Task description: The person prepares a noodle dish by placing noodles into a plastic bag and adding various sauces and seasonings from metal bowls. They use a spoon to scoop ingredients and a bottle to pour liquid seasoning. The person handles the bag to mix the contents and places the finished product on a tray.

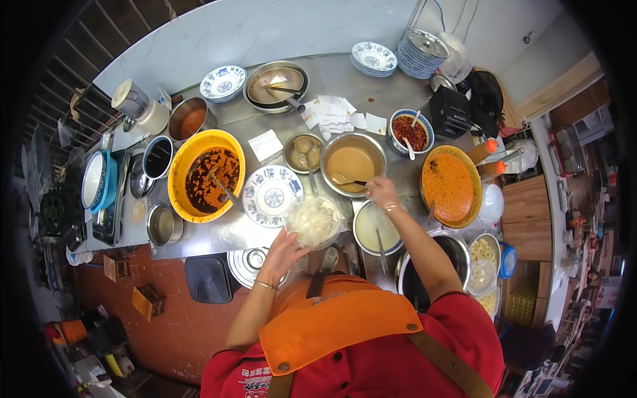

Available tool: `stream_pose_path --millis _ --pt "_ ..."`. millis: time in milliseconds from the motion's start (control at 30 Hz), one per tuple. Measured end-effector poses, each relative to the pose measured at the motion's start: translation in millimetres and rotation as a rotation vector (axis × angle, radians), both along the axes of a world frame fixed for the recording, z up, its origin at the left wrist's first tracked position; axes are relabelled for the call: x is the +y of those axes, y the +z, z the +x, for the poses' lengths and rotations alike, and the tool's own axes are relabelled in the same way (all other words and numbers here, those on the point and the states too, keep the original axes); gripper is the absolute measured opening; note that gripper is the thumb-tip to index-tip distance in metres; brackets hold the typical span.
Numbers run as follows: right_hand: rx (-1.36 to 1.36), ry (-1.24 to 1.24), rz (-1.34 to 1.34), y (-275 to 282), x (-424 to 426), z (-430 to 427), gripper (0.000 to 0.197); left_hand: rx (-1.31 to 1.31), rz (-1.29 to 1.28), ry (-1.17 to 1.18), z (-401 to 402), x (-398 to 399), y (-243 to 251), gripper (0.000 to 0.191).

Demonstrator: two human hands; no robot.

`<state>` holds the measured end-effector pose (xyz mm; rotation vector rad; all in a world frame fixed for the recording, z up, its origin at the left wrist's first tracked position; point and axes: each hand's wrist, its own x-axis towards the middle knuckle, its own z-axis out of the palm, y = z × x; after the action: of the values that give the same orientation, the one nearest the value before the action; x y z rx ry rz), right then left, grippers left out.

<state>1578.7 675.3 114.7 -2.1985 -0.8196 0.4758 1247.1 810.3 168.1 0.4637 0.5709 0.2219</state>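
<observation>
My left hand (pixel 284 252) holds a clear bowl (pixel 298 240) by its near left side. Pale, glossy food that looks like wide noodles or cut strips (pixel 313 219) fills it. A thin clear plastic glove covers my right hand (pixel 383 193), which grips the dark handle of a ladle (pixel 348 180). The ladle's head rests in tan sauce (pixel 351 161) inside a steel basin (pixel 380 149). Just below that hand stands a bowl of cloudy whitish liquid (pixel 371 229) with a utensil in it. A patterned plate (pixel 273 196) lies left of the clear bowl, close to its rim.
A yellow basin (pixel 177 174) of dark red chili oil stands left, a spoon handle jutting out. Right are a basin of orange sauce (pixel 448 184), a chili flake bowl (pixel 409 132) and a dark pot (pixel 438 258). Paper slips (pixel 331 114) and stacked plates (pixel 422 54) lie farther back.
</observation>
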Motion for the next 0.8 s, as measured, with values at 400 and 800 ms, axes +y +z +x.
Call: stream_pose_path --millis 400,800 --pt "0.692 -0.425 0.314 32.5 -23.9 -3.3 0.017 -0.009 -0.007 0.014 40.0 8.5 2.0 0.053" --pt "-0.790 0.389 0.174 170.5 -53.0 -78.9 0.053 -0.121 -0.127 0.040 106.4 15.7 17.1 0.032"
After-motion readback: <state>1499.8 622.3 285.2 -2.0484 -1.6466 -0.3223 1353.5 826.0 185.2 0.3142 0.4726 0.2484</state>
